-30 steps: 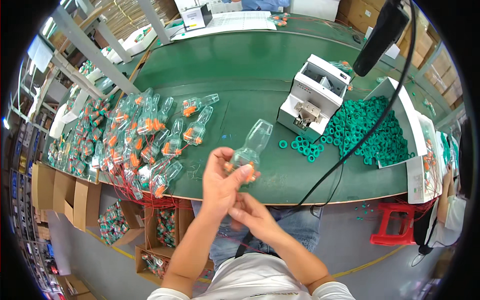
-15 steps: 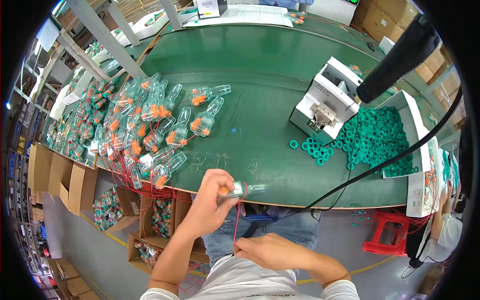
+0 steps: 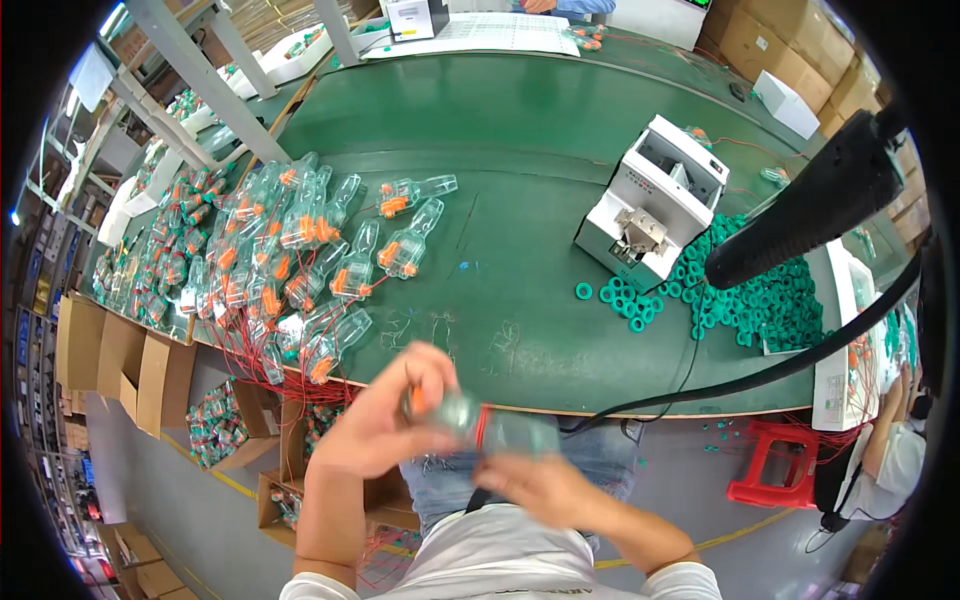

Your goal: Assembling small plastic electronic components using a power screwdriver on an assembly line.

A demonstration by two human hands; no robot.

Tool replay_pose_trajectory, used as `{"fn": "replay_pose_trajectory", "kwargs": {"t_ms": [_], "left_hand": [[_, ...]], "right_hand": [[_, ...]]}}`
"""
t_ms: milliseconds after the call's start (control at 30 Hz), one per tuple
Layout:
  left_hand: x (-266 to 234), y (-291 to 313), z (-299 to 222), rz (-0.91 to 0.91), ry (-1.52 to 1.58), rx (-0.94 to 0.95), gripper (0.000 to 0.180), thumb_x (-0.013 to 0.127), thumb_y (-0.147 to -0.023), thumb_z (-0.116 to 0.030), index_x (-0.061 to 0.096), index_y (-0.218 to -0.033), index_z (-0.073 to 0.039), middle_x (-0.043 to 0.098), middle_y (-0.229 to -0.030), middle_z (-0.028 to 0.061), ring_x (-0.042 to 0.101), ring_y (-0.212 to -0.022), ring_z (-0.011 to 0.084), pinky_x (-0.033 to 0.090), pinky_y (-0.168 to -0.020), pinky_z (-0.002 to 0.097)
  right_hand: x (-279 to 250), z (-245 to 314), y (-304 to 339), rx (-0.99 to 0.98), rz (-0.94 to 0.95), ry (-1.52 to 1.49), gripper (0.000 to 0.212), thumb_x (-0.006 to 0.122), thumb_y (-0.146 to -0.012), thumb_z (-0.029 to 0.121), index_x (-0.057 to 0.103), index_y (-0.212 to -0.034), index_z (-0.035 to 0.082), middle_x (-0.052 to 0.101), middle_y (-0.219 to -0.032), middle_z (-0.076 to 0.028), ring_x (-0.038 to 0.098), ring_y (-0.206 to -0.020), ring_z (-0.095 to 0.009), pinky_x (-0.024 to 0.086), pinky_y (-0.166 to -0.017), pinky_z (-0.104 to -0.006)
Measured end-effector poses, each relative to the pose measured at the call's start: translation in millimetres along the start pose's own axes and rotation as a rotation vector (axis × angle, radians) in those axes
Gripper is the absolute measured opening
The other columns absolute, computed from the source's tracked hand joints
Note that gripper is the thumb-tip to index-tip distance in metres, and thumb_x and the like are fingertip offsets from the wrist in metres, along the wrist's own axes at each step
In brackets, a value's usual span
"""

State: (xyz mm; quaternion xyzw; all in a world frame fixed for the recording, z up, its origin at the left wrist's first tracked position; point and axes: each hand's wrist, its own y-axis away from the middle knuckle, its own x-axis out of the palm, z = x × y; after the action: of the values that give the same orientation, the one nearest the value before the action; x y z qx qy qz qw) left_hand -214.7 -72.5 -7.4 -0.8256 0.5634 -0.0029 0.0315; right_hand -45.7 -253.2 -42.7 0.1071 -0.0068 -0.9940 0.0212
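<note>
My left hand is wrapped around the end of a clear, bottle-shaped plastic housing with an orange part inside, held just above the table's front edge. Motion blurs the housing, whose narrower end points right. A red wire crosses its middle and runs down toward my right hand, whose fingers are pinched together at the wire just below the housing. That hand is also blurred, and its fingertips are partly hidden. Similar clear housings with orange parts and red wires lie piled on the table's left side.
A white benchtop machine stands at the right of the green table, beside a heap of green rings. A black arm and cable overhang them. Cardboard boxes with parts sit below left; a red stool and another person are right.
The housing has turned and now lies more broadside between my hands. My right hand has moved up and right toward it, and the wire stretch between them has become shorter.
</note>
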Motion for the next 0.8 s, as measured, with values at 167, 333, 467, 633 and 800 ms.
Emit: {"fn": "replay_pose_trajectory", "kwargs": {"t_ms": [167, 333, 467, 633, 800], "left_hand": [[-6.0, -9.7, 5.9, 0.483, 0.076, 0.107, 0.032, 0.075, -0.081, -0.004, 0.05, -0.1, -0.008, 0.048, -0.112, 0.0082, 0.05, -0.103, 0.0205, 0.042, -0.09, 0.0305], [-17.1, -10.9, 1.5, 0.304, -0.153, -0.2, 0.032, 0.075, -0.082, -0.001, 0.049, -0.099, -0.009, 0.05, -0.111, 0.0072, 0.051, -0.101, 0.0182, 0.044, -0.086, 0.0313], [-20.8, -16.1, 0.0, 0.226, -0.088, 0.064, 0.032, 0.075, -0.083, -0.005, 0.051, -0.104, -0.007, 0.047, -0.113, 0.0064, 0.049, -0.102, 0.0175, 0.045, -0.084, 0.029], [-29.4, -15.6, -10.6, 0.625, -0.052, 0.039, 0.031, 0.076, -0.077, 0.001, 0.051, -0.093, -0.007, 0.054, -0.105, 0.0114, 0.052, -0.099, 0.0215, 0.043, -0.089, 0.0341], [-32.2, -13.4, -1.7, -0.004, -0.363, -0.03, 0.037, 0.079, -0.075, 0.003, 0.053, -0.099, -0.01, 0.053, -0.108, 0.0078, 0.052, -0.102, 0.021, 0.042, -0.089, 0.0323]], "right_hand": [[-18.8, 1.4, -8.5, -0.053, -0.111, 0.068, 0.018, 0.061, -0.097, 0.018, 0.061, -0.11, 0.005, 0.066, -0.087, -0.016, 0.066, -0.076, -0.038, 0.052, -0.064, -0.0425], [-10.0, 11.7, -2.3, -0.159, -0.021, 0.225, 0.015, 0.067, -0.093, 0.015, 0.064, -0.103, 0.004, 0.067, -0.086, -0.012, 0.067, -0.074, -0.032, 0.053, -0.063, -0.0386], [1.2, 6.1, -6.0, -0.209, -0.074, 0.215, 0.011, 0.066, -0.093, 0.015, 0.066, -0.098, 0.005, 0.067, -0.084, -0.011, 0.066, -0.07, -0.03, 0.052, -0.058, -0.0386], [-25.0, 12.7, -27.4, -0.226, -0.163, 0.286, 0.016, 0.063, -0.095, 0.022, 0.062, -0.097, 0.007, 0.065, -0.084, -0.012, 0.065, -0.071, -0.034, 0.052, -0.056, -0.0432], [-0.7, 15.3, -4.9, -0.249, 0.1, 0.3, 0.015, 0.064, -0.091, 0.017, 0.062, -0.102, 0.006, 0.067, -0.089, -0.011, 0.066, -0.072, -0.032, 0.053, -0.06, -0.0416]]}}
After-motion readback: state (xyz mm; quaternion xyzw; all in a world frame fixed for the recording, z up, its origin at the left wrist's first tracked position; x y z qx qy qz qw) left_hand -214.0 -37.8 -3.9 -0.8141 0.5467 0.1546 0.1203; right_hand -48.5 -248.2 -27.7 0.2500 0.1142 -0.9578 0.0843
